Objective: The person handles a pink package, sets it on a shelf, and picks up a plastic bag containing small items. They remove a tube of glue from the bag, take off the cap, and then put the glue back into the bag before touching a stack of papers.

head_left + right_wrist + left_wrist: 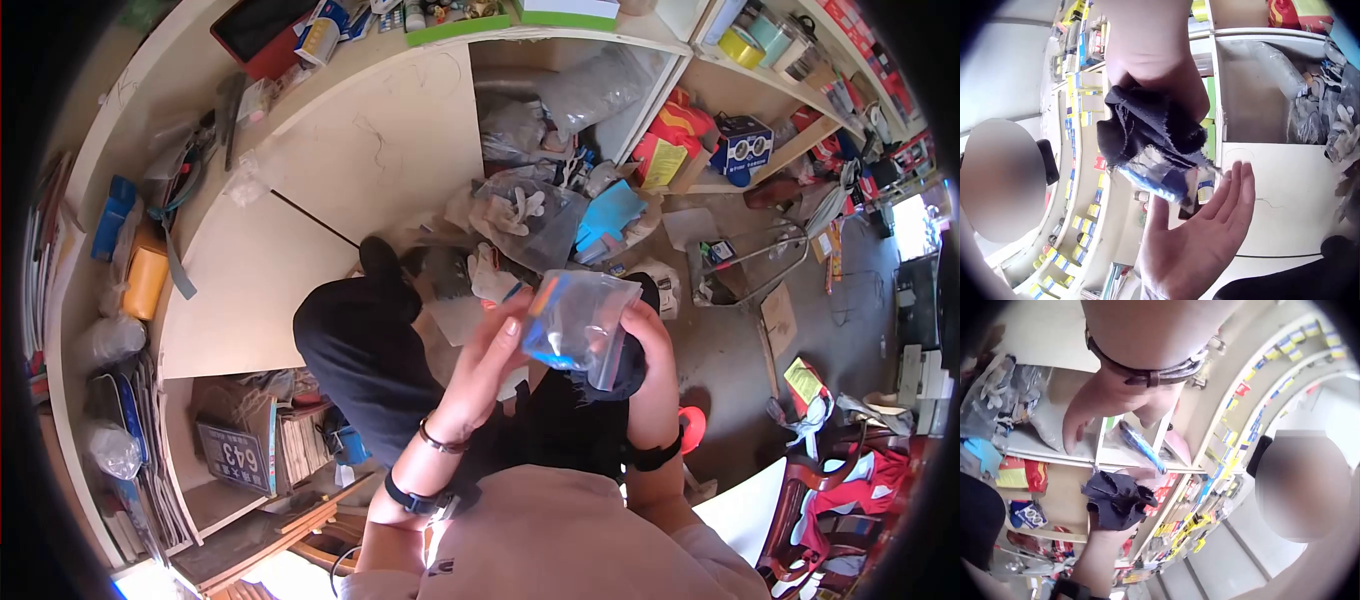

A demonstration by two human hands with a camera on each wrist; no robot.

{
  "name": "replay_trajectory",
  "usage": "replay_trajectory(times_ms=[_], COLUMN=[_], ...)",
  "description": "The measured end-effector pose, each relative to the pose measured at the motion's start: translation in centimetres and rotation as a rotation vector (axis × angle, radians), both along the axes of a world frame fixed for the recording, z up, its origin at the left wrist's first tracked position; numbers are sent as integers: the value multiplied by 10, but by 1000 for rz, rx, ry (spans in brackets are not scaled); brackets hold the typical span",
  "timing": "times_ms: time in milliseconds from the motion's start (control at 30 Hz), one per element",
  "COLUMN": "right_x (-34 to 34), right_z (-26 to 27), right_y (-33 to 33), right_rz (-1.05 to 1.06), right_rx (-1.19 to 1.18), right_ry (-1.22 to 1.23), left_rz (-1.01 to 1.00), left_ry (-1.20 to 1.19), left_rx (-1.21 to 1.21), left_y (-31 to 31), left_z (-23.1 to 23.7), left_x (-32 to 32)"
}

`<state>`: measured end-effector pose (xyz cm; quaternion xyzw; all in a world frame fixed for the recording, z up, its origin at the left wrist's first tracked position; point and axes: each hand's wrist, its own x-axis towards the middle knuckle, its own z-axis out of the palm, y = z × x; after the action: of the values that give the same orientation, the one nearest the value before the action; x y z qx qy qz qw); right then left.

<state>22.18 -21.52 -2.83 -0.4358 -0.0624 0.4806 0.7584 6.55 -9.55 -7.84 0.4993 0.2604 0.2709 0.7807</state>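
- Two hands at centre of the head view: right hand (pixel 655 345) grips bunched dark cloth (pixel 625 378) and clear bag (pixel 590 305); left hand (pixel 480 365), fingers extended, lies at the bag's left.
- Clear bag sits between them; blue print or contents, cannot tell which.
- Risk: slick plastic may slip, one grip serving bag and cloth; frayed threads could snag.
- Right-wrist view shows the left palm; head view shows that hand's back.
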Motion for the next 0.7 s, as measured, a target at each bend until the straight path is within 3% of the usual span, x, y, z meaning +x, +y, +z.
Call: replay_trajectory(times_ms=[33,67,133,200,267,533,700], right_x=[11,20,34,40,42,42,44], right_z=[-8,-17,-26,-27,-28,-32,-30], right_y=[-1,-2,-1,0,-2,-5,-9], right_rz=[159,163,274,258,208,184,164], right_rx=[54,53,-50,-71,-175,-180,-174], right_ry=[-66,-61,-377,-467,-632,-577,-578], left_rz=[-114,-234,-160,-150,-144,-137,-207], left_ry=[-112,-225,-239,-244,-249,-246,-208], left_rx=[-327,-653,-473,-374,-442,-550,-393], left_y=[3,5,10,16,17,18,18], left_z=[-5,-8,9,23,23,30,27], left_x=[-6,-8,-5,-4,-5,-6,-3])
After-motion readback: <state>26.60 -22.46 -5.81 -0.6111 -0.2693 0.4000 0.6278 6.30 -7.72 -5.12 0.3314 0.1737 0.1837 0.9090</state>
